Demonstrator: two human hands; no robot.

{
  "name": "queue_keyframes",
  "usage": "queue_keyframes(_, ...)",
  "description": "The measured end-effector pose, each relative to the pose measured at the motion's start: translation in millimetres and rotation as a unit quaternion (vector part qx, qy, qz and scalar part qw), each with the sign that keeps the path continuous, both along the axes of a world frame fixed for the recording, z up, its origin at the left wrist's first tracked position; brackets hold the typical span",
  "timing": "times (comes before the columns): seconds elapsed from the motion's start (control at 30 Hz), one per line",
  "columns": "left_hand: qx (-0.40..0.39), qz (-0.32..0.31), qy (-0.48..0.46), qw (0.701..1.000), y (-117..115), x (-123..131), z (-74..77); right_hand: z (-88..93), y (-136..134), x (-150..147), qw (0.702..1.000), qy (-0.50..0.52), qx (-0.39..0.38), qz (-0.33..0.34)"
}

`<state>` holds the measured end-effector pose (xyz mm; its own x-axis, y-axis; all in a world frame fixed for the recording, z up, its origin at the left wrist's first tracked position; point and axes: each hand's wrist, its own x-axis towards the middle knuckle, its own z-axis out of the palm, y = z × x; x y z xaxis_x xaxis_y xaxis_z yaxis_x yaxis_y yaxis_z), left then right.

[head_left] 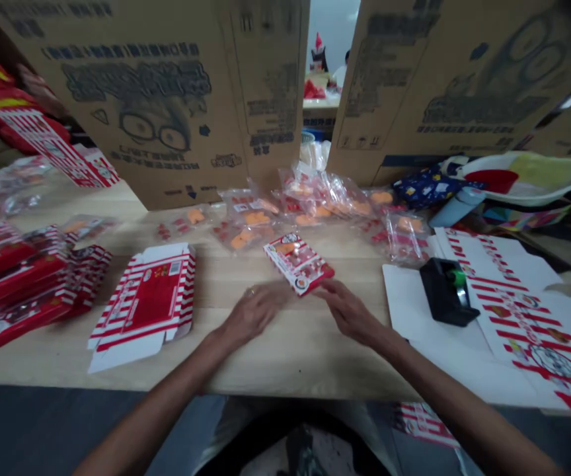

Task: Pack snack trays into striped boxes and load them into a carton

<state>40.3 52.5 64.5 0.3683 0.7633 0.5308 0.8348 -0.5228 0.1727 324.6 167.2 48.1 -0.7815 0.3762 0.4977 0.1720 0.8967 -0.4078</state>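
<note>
Left hand (250, 314) open and loosely spread, holding nothing, just beside the red-and-white rectangular card packet (299, 263); right hand (347, 312) half-open, seemingly touching the packet's lower edge, no clear grip; packet lies flat on the pale wooden table (285, 360); clear plastic bags of orange pieces (246, 221) lie just beyond; flat red-striped cardboard carton blank (141, 304) lies left.

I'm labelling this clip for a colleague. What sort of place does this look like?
Probably a small packing workshop: a wooden workbench holds flat red-and-white striped printed cartons, sealed plastic packets of orange items and a tape dispenser, with large corrugated cardboard boxes standing behind.
</note>
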Motion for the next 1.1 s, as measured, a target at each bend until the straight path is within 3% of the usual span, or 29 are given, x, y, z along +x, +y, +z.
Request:
queue_keyframes(0.07,-0.004,0.088,-0.057,0.994,7.6,-2.8,-0.7,-7.8,7.3,-4.6,0.993,0.056,-0.073,-0.075)
queue_keyframes(0.13,-0.028,0.174,-0.135,0.975,18.3,1.6,1.9,-8.2,21.7,-9.4,0.967,0.093,-0.149,-0.183)
queue_keyframes(0.23,-0.082,0.21,-0.201,0.953,34.2,30.0,-5.5,-7.8,51.7,-17.4,0.917,0.118,-0.225,-0.307)
queue_keyframes(0.37,-0.151,0.132,-0.167,0.965,50.1,82.0,-36.8,-10.9,75.9,-32.3,0.915,0.087,-0.296,-0.26)
queue_keyframes(0.43,-0.131,0.127,-0.151,0.972,55.8,91.0,-42.6,-4.8,73.1,-39.2,0.916,0.076,-0.319,-0.232)
queue_keyframes(0.5,-0.057,0.133,-0.149,0.978,57.5,82.0,-30.3,13.3,62.6,-42.5,0.915,0.076,-0.328,-0.224)
queue_keyframes(0.6,0.066,0.102,-0.144,0.982,48.8,48.7,18.3,60.5,42.0,-40.5,0.925,0.087,-0.308,-0.206)
queue_keyframes(0.67,0.08,0.078,-0.15,0.982,38.1,28.1,56.1,93.1,30.7,-38.5,0.947,0.084,-0.26,-0.17)
queue_keyframes(0.73,0.045,0.064,-0.185,0.98,28.2,15.5,84.3,113.9,23.1,-39.2,0.971,0.061,-0.194,-0.123)
queue_keyframes(0.83,-0.014,0.055,-0.25,0.966,21.7,8.1,99.7,114.3,18.2,-45.9,0.99,0.046,-0.115,-0.061)
queue_keyframes(1.0,-0.024,0.035,-0.281,0.959,30.8,9.7,94.3,83.7,20.1,-52.1,0.988,0.134,-0.069,-0.005)
queue_keyframes(1.1,0.002,0.015,-0.272,0.962,37.9,12.6,94.1,77.4,25.5,-49.0,0.985,0.166,-0.04,0.015)
